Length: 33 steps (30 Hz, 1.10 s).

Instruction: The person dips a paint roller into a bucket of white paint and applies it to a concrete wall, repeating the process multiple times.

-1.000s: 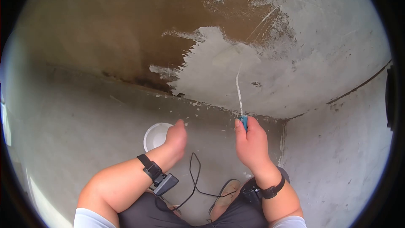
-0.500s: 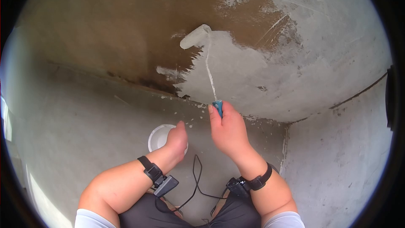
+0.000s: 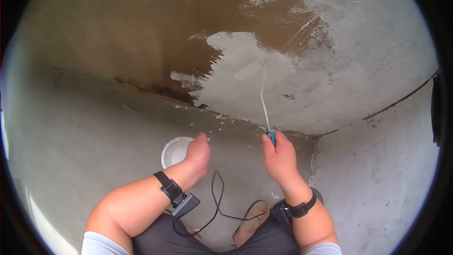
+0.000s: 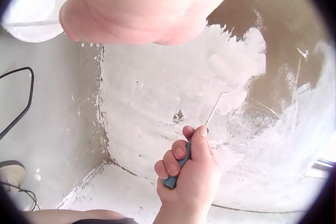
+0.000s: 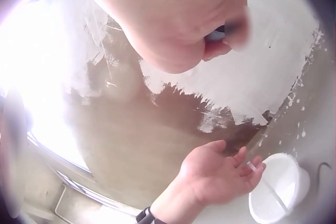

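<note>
My right hand (image 3: 281, 160) grips the blue handle (image 3: 271, 136) of a paint roller, fingers curled round it in the left wrist view. Its whitened rod rises to the pale roller sleeve (image 3: 248, 71), which lies against the white-painted part of the wall (image 3: 278, 94). To the left, my left hand (image 3: 198, 155) is beside a white bucket (image 3: 172, 152) and partly covers it. The right wrist view shows the left hand (image 5: 218, 174) palm up, its curled fingertips hooked on the bucket's thin white handle (image 5: 274, 195).
Bare brown wall (image 3: 127, 33) lies left of the paint, with a ragged edge between. Paint spots dot the grey floor (image 3: 108, 132) along the wall's foot. A side wall (image 3: 377, 160) stands at right. A black cable (image 3: 222, 193) loops near the feet.
The roller moved left and up to the paint's edge, then back right and down over painted wall. White now covers a patch at the upper left edge. The left hand has barely moved.
</note>
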### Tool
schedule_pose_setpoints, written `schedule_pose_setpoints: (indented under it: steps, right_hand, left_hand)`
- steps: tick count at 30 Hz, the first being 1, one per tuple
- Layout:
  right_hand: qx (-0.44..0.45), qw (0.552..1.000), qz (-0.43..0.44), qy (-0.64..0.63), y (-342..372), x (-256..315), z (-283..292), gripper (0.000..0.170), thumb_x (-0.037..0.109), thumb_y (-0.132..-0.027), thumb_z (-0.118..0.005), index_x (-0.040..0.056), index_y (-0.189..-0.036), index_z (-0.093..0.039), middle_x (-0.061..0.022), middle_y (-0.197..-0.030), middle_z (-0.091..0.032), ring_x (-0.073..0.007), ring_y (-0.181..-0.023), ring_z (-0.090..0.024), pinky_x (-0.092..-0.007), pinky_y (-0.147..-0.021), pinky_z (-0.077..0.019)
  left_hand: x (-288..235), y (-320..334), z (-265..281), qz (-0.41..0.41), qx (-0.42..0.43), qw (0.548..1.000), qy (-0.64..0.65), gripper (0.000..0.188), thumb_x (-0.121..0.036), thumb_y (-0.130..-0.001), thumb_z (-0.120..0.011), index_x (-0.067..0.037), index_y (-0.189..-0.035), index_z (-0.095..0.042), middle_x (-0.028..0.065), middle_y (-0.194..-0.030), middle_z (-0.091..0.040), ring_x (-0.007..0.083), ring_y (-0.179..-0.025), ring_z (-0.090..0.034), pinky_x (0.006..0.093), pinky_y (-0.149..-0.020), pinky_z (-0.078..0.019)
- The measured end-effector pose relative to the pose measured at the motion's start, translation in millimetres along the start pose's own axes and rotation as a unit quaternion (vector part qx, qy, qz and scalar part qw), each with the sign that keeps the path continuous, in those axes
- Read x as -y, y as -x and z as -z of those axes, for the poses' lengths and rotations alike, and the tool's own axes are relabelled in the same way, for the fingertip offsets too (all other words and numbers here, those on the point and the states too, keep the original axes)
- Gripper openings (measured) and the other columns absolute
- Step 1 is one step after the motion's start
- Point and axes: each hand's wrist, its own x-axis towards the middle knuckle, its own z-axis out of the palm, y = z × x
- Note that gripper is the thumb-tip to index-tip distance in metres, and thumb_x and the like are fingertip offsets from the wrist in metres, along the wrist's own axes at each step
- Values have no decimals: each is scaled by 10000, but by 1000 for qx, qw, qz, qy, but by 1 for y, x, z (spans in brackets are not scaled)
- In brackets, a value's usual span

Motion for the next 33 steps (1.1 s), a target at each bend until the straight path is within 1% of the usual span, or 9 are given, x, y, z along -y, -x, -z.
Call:
schedule_pose_setpoints:
  steps: [3,5,7,12,14,16,19,22,33]
  right_hand:
    - [16,1000,-27,0,8,-2,15,284,278,-982,-584,-4,-973,-622,-153,-748,-639,-309,-671,-618,-389,-645,-485]
    - [7,998,-58,-28,12,-7,19,275,269,-983,-592,-2,-949,-620,-101,-699,-611,-228,-630,-582,-357,-617,-470]
    - [14,994,-82,-66,12,-10,24,268,265,-985,-594,1,-945,-617,-73,-683,-592,-190,-622,-557,-344,-604,-460]
    - [21,982,-86,-167,4,-22,26,223,247,-1014,-571,43,-933,-613,53,-616,-495,-32,-503,-421,-223,-450,-335]
    - [5,992,-65,-112,1,-16,21,272,256,-991,-592,-6,-918,-604,-42,-660,-555,-138,-609,-501,-325,-584,-434]
    - [3,994,-59,-91,1,2,16,271,253,-993,-586,-7,-916,-600,-57,-660,-558,-152,-606,-506,-330,-586,-435]
    - [1,996,-49,-78,0,16,6,268,248,-997,-572,-7,-919,-594,-86,-664,-567,-183,-602,-516,-341,-590,-438]
    - [8,996,-33,-84,-4,29,-1,269,250,-1002,-559,-5,-925,-588,-109,-673,-577,-221,-599,-529,-356,-594,-443]
    - [44,994,27,-99,-23,54,-27,284,269,-1011,-532,-3,-944,-579,-165,-750,-627,-336,-675,-602,-411,-640,-474]
  left_hand:
    - [-3,8,-5,-14,8,1000,6,626,-448,-1009,-382,21,-1424,-376,151,-1464,-407,272,-1317,-374,407,-1056,-335]
    - [-5,9,-5,-24,14,1000,9,675,-417,-1035,-350,105,-1460,-310,238,-1532,-358,321,-1425,-324,404,-1150,-266]
    - [-3,5,-5,18,11,1000,-20,589,-478,-988,-403,-63,-1407,-426,49,-1456,-432,229,-1240,-417,424,-959,-400]
    - [4,-5,-1,-11,14,1000,-16,571,-476,-985,-412,-64,-1379,-442,57,-1399,-454,229,-1210,-424,422,-951,-403]
    - [0,3,1,-8,12,1000,-15,563,-475,-983,-417,-63,-1365,-450,59,-1380,-459,228,-1201,-426,421,-948,-404]
    - [-6,14,-2,-21,13,1000,-9,688,-427,-1033,-342,134,-1432,-340,254,-1511,-386,329,-1410,-351,393,-1139,-279]
    - [-5,12,-2,-24,13,1000,-9,696,-433,-1032,-342,133,-1438,-331,258,-1515,-380,334,-1415,-345,400,-1141,-275]
    - [1,-2,0,7,-11,1000,-18,536,-466,-981,-422,-60,-1327,-468,68,-1353,-467,231,-1198,-425,406,-942,-417]
    - [-13,20,2,14,17,1000,-16,563,-458,-991,-401,-81,-1409,-426,60,-1435,-431,229,-1256,-404,425,-985,-407]
